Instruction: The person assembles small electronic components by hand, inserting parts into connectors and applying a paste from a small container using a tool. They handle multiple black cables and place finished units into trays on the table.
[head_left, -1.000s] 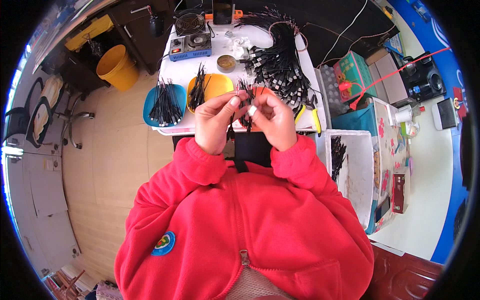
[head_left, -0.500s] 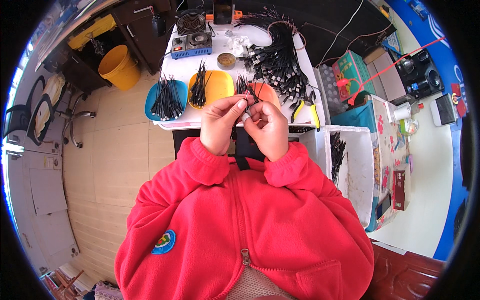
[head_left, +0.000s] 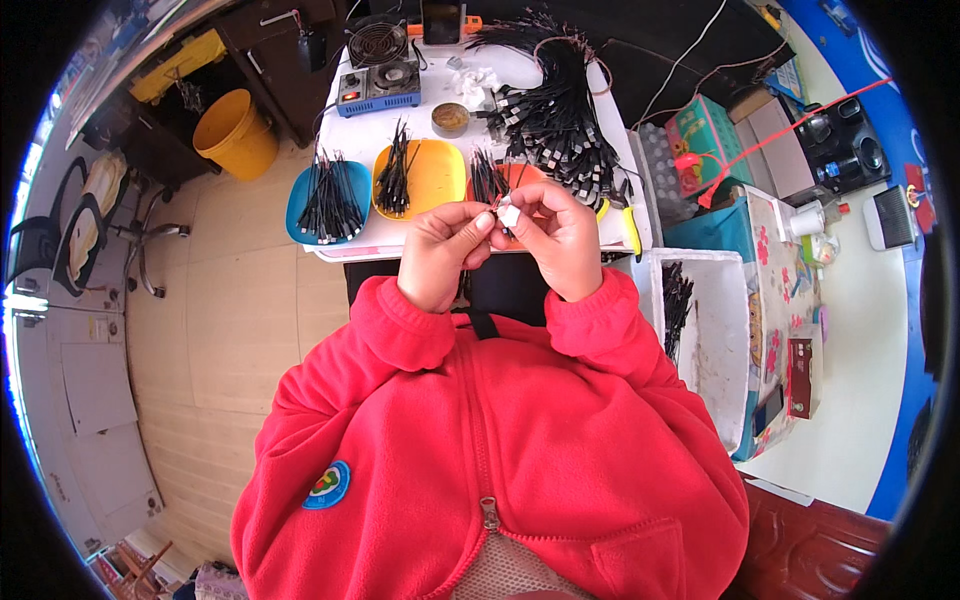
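My left hand (head_left: 440, 255) and my right hand (head_left: 560, 240) meet in front of the table, thumbs and fingers pinched close together. Between the fingertips shows a thin wire end (head_left: 497, 202) with a reddish tint; the rest is hidden by the fingers. White wrapping (head_left: 508, 216) is at my right fingertips. Just beyond the hands is an orange tray (head_left: 530, 175) with short black cables (head_left: 488, 178). To its left are a yellow tray (head_left: 440, 170) and a blue tray (head_left: 299, 205), each holding black cables. Yellow-handled pliers (head_left: 632, 232) lie right of my right hand.
A large bundle of black cables (head_left: 560, 110) with metal plugs covers the table's back right. A blue heating device (head_left: 378, 90) and round tin (head_left: 450, 120) stand at the back. A white foam box (head_left: 715, 350) is at right, a yellow bucket (head_left: 236, 140) at left.
My right hand has shifted slightly right and turned, so the white wrapping shows more. My left hand stays nearly in place, still pinching. The view has shifted slightly.
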